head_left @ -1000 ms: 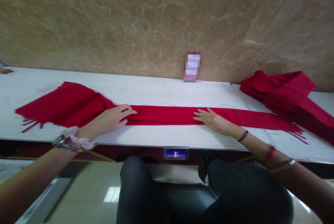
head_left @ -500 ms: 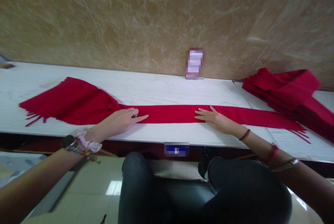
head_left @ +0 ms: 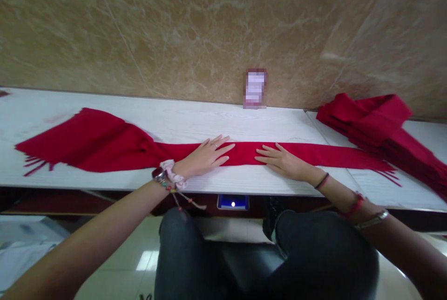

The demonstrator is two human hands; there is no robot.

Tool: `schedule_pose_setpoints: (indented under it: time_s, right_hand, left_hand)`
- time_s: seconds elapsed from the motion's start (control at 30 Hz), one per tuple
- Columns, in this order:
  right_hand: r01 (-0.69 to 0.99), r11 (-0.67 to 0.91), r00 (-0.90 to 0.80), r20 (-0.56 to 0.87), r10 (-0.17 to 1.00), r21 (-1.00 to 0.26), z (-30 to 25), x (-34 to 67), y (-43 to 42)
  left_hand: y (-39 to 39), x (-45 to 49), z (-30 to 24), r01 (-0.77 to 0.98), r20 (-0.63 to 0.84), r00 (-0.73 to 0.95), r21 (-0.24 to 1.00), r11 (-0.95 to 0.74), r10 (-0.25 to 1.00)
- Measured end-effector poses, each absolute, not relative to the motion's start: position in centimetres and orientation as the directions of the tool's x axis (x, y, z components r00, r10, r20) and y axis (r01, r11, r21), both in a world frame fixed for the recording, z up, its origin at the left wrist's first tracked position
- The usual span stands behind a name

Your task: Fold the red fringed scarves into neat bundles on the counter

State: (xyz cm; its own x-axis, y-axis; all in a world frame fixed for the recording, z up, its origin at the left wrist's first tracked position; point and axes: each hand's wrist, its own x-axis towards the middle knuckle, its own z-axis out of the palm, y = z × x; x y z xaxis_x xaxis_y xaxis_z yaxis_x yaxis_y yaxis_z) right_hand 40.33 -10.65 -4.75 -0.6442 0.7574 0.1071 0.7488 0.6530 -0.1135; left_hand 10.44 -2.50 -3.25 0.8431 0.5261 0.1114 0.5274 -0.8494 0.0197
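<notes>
Nearest are the person's dark-clad legs (head_left: 181,248), spread before the table (head_left: 209,120). Just below its near edge shows a blue-lit screen (head_left: 233,201).

On the white top, the red scarf (head_left: 244,153) runs lengthwise in front of the person: a narrow, flat band through the middle and right, a wide, loose fan at the left, with fringe at both ends.

The left hand (head_left: 208,153) shows the main change. A moment ago it was back near the fan, index finger stretched out; now it has slid right along the band and lies with fingers spread, near the right hand but apart from it. The right hand (head_left: 284,161) has hardly moved and rests flat on the band. Neither hand grasps anything: both are unclenched, palms down, touching the cloth. How hard they press, I cannot tell.

For the work in hand, this looks like smoothing the band from left to right while the right hand steadies it. The middle is neatly narrow; the left fan seems unchanged and not yet brought to that width.

Farther off, at the right, a pile (head_left: 363,118) of red cloth meets the scarf's fringed end. A blurred oblong (head_left: 255,88) stands against the marbled wall (head_left: 195,34).
</notes>
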Motion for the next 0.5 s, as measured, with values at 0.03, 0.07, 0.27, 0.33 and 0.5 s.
schedule_pose_setpoints:
  time_s: [0.03,0.07,0.27,0.33,0.5]
  right_hand:
    - [0.756,0.644,-0.637,0.097,0.765,-0.114,-4.7,40.6,-10.9]
    - [0.765,0.634,-0.628,0.086,0.773,-0.115,-4.7,41.0,-11.1]
    - [0.839,0.528,-0.526,0.049,0.849,-0.132,-4.5,43.9,-13.2]
    - [0.874,0.467,-0.464,0.053,0.884,-0.137,-4.3,44.1,-13.6]
    - [0.953,0.291,-0.272,0.186,0.944,-0.080,-3.8,41.2,-12.0]
  left_hand:
    - [-2.3,10.7,-3.8,0.515,0.088,0.853,0.006,-0.857,0.514]
    - [-2.0,10.7,-4.3,0.502,0.065,0.863,-0.006,-0.865,0.500]
    - [-0.7,8.4,-4.8,0.468,0.014,0.884,-0.055,-0.882,0.468]
    - [-0.6,8.2,-4.7,0.471,0.007,0.882,-0.065,-0.880,0.471]
    - [-0.1,7.6,-4.7,0.477,0.014,0.879,-0.066,-0.876,0.477]
